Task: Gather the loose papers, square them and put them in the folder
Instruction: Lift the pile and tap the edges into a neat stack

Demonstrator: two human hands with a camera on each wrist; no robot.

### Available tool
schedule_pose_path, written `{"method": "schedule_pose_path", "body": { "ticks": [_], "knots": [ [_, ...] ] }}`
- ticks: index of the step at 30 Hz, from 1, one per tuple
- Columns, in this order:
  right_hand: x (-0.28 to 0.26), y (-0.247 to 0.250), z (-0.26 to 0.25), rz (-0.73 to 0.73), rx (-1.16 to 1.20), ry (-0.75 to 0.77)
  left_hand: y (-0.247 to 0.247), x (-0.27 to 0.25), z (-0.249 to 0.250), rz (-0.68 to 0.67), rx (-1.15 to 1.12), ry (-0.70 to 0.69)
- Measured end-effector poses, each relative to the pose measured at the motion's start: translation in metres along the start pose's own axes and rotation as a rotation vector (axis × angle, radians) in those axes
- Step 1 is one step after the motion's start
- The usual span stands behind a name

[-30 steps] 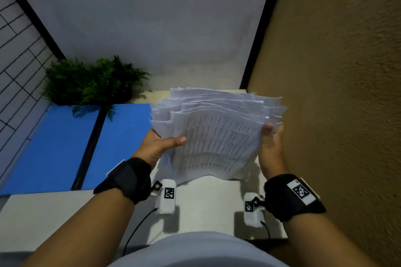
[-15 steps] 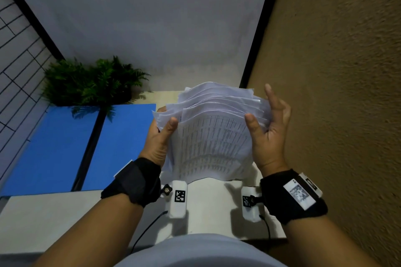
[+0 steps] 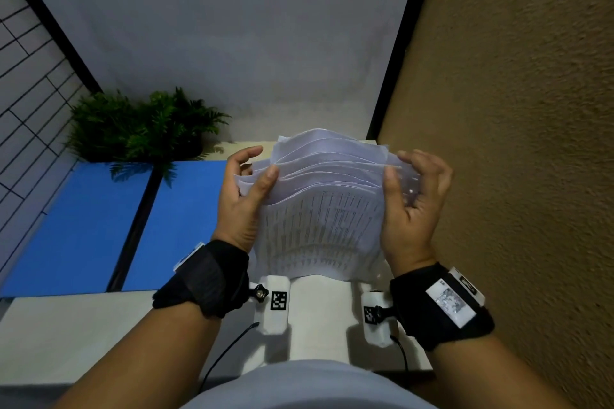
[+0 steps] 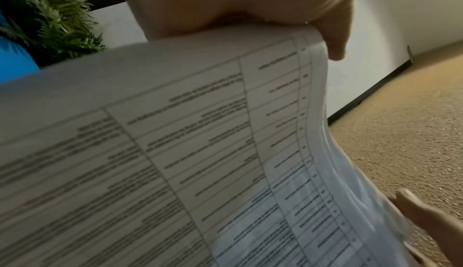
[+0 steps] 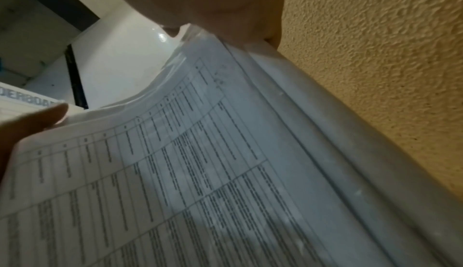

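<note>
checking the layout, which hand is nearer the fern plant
Left. The left hand grips the left side of the paper stack, on the side toward the fern plant at the back left. The right hand grips the stack's far side.

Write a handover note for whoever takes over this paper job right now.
Left hand: grips the left side of the papers, thumb on the front sheet.
Right hand: holds the right side, fingers curled round the edge.
Papers: gathered into one stack, held upright over the white table. The top edges are fanned and uneven, and the sheets bow.
Folder: something clear and glossy lies against the stack under the right hand; I cannot tell if that is it.
Done: gathering.
Left: tap the stack square, then put it in the folder.
</note>
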State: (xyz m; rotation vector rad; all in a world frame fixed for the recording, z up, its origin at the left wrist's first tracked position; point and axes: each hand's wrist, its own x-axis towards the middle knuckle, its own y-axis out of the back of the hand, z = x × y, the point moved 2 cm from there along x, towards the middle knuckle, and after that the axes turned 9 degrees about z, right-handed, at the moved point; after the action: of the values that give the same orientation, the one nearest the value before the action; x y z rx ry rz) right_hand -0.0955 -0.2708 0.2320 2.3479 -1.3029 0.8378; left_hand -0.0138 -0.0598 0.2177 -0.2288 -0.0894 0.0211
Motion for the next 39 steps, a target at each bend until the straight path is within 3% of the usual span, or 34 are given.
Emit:
{"method": "schedule_pose_path", "body": {
  "ticks": [3, 8, 12, 19, 26, 31, 39],
  "knots": [
    [-0.001, -0.002, 0.0, -0.069, -0.029, 0.065, -0.003, -0.001, 0.002, 0.011, 0.021, -0.006],
    [-0.002, 0.003, 0.009, -0.055, -0.059, -0.005, 0.001, 0.001, 0.0, 0.073, 0.084, -0.012],
    [-0.002, 0.001, 0.005, -0.102, -0.093, 0.061, -0.002, -0.001, 0.001, 0.076, 0.082, -0.006],
    [0.0, -0.003, 0.011, -0.009, -0.11, -0.046, 0.001, 0.003, -0.003, 0.144, 0.093, 0.019],
    [-0.001, -0.007, 0.01, -0.032, -0.063, -0.148, 0.002, 0.001, -0.001, 0.118, 0.139, 0.002],
    [0.004, -0.01, 0.002, -0.076, -0.057, -0.062, 0.003, 0.002, 0.0, 0.064, 0.096, 0.01],
    [0.009, -0.01, 0.007, 0.06, -0.051, -0.026, 0.004, 0.01, 0.001, 0.053, 0.085, 0.009]
  ]
}}
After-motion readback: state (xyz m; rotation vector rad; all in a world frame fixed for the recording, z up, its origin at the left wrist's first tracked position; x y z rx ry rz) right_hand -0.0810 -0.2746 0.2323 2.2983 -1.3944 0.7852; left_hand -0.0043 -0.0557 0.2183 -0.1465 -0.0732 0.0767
